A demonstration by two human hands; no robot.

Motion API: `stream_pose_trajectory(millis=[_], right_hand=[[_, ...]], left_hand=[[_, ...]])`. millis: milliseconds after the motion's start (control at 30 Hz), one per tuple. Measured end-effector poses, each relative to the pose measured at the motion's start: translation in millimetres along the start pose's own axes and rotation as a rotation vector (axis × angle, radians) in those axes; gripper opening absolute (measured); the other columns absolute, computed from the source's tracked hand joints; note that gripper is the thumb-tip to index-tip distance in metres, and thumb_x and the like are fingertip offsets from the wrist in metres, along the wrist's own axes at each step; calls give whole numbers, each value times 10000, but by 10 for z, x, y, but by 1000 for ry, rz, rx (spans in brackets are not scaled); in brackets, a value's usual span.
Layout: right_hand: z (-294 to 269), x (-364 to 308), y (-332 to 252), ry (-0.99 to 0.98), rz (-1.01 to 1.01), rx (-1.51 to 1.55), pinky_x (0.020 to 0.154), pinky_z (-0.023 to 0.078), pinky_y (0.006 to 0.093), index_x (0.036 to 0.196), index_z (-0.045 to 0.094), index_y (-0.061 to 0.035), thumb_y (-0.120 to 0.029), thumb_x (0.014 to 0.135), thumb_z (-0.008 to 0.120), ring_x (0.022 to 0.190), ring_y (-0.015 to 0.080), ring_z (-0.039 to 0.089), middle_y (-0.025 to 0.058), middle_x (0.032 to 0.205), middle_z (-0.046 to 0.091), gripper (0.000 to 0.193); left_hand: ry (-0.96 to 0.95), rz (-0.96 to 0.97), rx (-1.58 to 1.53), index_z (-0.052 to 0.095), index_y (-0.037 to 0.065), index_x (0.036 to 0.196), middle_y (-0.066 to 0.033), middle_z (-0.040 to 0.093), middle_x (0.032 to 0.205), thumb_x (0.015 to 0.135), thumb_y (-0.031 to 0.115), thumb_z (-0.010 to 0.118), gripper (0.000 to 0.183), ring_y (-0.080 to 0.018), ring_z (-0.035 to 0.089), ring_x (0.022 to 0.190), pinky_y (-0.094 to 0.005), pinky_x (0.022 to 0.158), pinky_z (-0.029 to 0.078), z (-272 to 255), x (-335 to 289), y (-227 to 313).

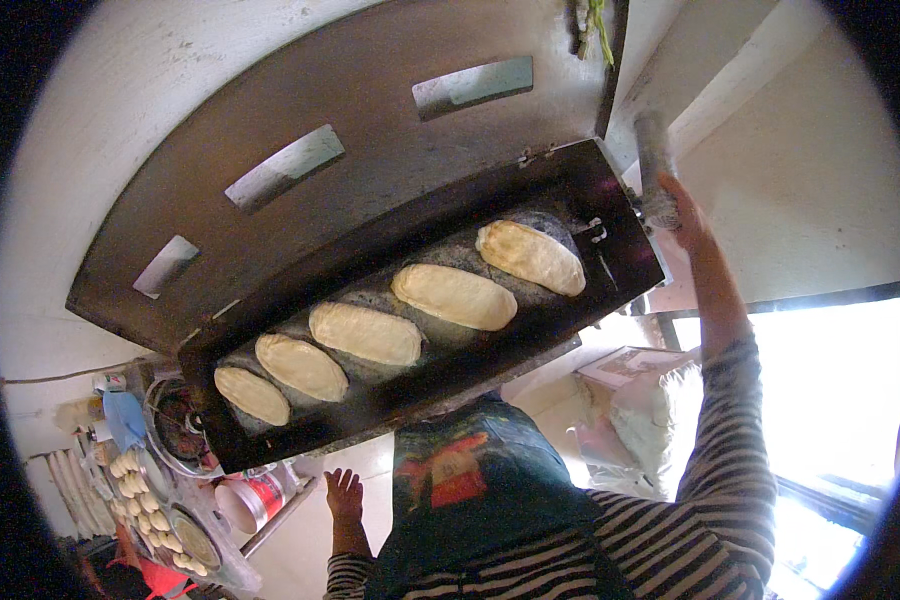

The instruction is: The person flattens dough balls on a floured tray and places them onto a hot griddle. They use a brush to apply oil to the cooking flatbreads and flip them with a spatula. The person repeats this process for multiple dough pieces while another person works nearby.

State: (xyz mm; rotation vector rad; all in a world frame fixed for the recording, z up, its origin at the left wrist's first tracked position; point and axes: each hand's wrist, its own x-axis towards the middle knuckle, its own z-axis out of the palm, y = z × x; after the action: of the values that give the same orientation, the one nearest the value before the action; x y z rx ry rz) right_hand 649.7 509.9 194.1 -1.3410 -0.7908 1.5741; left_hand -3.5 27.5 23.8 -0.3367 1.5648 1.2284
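Several long oval pieces of pale dough lie side by side in a slanting row inside a long dark metal oven box. Their tops look uncooked and smooth. Its wide brown metal lid, with 3 rectangular cutouts, stands raised behind. At the box's right end, my right hand is closed around a translucent grey cylinder, bottle-like in shape; its exact kind is unclear. My left hand hangs low in front of the box, fingers spread, holding nothing.
At the lower left, small dough pieces sit on a work surface, beside a red-and-white bucket and a round dark pan. A box wrapped in plastic stands at the right. Bright light enters at the far right.
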Motion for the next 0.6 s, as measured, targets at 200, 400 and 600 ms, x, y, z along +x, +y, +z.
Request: stream_pose_trajectory(millis=[200, 400, 600], right_hand=[[1704, -626, 639, 301, -433, -77, 878, 392, 306, 1092, 496, -16, -215, 716, 728, 957, 191, 520, 57, 1033, 556, 484], [1785, -531, 1070, 360, -645, -142, 829, 443, 304, 1060, 510, 24, -124, 556, 824, 898, 199, 568, 82, 999, 597, 612], [1988, -1036, 864, 503, -619, -318, 856, 455, 329, 1105, 514, -13, -65, 590, 790, 942, 205, 574, 105, 1078, 588, 586]], left_hand=[[36, -93, 28, 332, 80, 1323, -140, 438, 1281, 868, 536, 448, 654, -302, 452, 1132, -357, 806, 424, 55, 196, 16], [-68, 62, 30, 352, 99, 1318, -120, 443, 1292, 875, 556, 407, 639, -289, 447, 1139, -404, 945, 324, -294, 273, 181], [102, -42, -72, 337, 97, 1336, -137, 451, 1271, 843, 569, 466, 695, -283, 479, 1094, -367, 861, 394, -988, 164, -82]])
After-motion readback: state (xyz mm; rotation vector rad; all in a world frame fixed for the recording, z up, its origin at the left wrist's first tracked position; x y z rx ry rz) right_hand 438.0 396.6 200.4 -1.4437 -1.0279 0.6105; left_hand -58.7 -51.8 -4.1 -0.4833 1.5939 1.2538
